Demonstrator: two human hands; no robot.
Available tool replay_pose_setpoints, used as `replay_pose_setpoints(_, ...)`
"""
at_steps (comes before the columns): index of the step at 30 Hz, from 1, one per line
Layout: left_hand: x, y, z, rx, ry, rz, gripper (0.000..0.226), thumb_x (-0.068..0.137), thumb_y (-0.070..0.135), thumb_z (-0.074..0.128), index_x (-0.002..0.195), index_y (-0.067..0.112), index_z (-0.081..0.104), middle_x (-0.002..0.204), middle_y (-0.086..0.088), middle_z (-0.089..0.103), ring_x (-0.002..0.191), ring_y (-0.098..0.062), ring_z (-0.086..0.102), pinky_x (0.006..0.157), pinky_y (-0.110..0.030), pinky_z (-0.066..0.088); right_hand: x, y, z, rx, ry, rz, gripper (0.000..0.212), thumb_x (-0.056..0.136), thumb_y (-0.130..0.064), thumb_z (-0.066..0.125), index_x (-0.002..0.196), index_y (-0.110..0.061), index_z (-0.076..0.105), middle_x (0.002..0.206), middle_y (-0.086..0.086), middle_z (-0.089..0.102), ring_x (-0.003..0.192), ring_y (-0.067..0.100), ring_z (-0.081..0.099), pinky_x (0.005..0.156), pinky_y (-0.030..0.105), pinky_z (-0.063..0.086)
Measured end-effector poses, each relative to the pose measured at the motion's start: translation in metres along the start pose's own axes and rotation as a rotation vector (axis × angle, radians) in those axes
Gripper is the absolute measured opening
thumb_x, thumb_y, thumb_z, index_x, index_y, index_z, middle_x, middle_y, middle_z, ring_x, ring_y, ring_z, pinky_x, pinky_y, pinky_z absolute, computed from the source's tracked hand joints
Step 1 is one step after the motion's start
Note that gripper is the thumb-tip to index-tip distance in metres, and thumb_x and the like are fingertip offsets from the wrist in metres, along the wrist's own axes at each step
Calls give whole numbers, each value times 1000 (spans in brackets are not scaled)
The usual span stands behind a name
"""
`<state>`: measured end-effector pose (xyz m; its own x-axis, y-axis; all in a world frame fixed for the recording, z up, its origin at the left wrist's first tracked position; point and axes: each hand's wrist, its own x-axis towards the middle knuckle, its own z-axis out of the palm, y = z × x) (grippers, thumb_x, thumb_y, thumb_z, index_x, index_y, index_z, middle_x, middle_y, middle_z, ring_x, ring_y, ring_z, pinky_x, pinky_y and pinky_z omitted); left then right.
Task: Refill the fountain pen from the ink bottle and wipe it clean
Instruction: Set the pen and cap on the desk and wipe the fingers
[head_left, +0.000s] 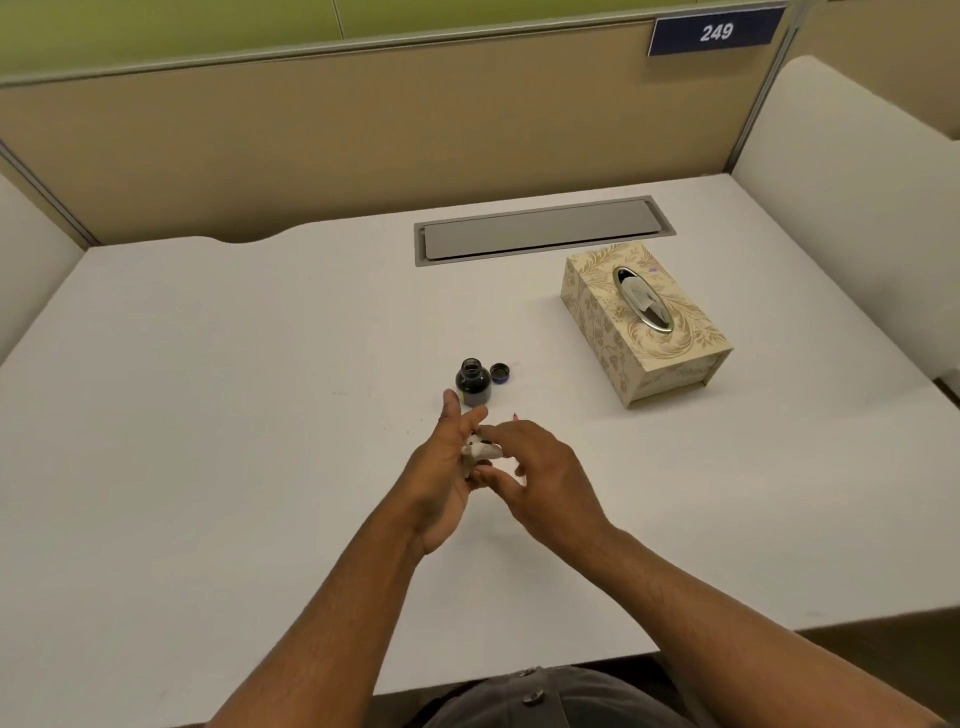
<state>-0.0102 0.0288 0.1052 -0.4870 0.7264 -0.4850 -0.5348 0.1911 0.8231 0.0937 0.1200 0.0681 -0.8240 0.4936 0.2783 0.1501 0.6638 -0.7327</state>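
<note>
Showing only as a small pink tip past the right hand (545, 467), the pen (515, 416) is otherwise hidden behind the fingers, so its nib cannot be made out. The grip of that hand is closed around it, just above the surface (234, 389). A crumpled tissue (480, 451), marked with a dark ink spot, is pinched between the two hands; the grip of the left hand (441, 478) is clamped on it at thumb and lower fingers, while two fingers are stretched out towards the ink bottle (473, 382). The bottle is stood upright and uncapped just beyond the hands, dark ink being seen through its glass. Its cap (500, 372) is laid just beside it on the right, open side up. Further off to the right, a patterned tissue box (644, 322) is set at an angle, with a tissue seen in its oval slot. A grey cable hatch (543, 229) is let into the surface behind the box.
</note>
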Motion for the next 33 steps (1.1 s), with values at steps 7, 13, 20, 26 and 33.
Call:
replay_pose_setpoints(7,-10,-10,24,-104,-117,-63,88,73,71,36,149,25,31,112,2,60,106,-18,46,94,-29,44,-34,-13,-12,-123,208,12,30,91,-30,55,114,-18,71,113,-4,71,100,19,64,82,24,49)
replay_pose_setpoints(13,-12,-22,68,-172,-270,-173,104,69,76,31,154,23,5,158,-6,26,136,-19,42,110,-31,34,-64,5,-45,-167,317,177,22,81,-14,72,103,-17,77,104,-3,74,99,19,63,81,24,50)
replay_pose_setpoints(20,-8,-55,138,-128,-449,-313,73,95,57,27,151,10,24,147,-8,46,126,-21,54,97,-30,49,-115,25,-101,-52,356,566,11,86,-18,73,96,-21,69,92,-14,66,75,-5,57,67,4,43)
replay_pose_setpoints(26,-13,-98,216,596,-494,-92,35,96,38,53,99,12,75,97,-6,75,93,-17,70,86,-32,53,-174,54,-160,34,617,771,3,85,-18,73,87,-18,71,84,-11,68,72,-3,61,60,5,46)
replay_pose_setpoints(33,-13,-160,301,899,-647,-63,24,94,32,58,94,18,78,80,-6,76,86,-19,72,92,-44,54,-260,106,-205,49,765,891,4,79,-11,78,81,-14,76,81,-6,72,68,6,69,64,24,58)
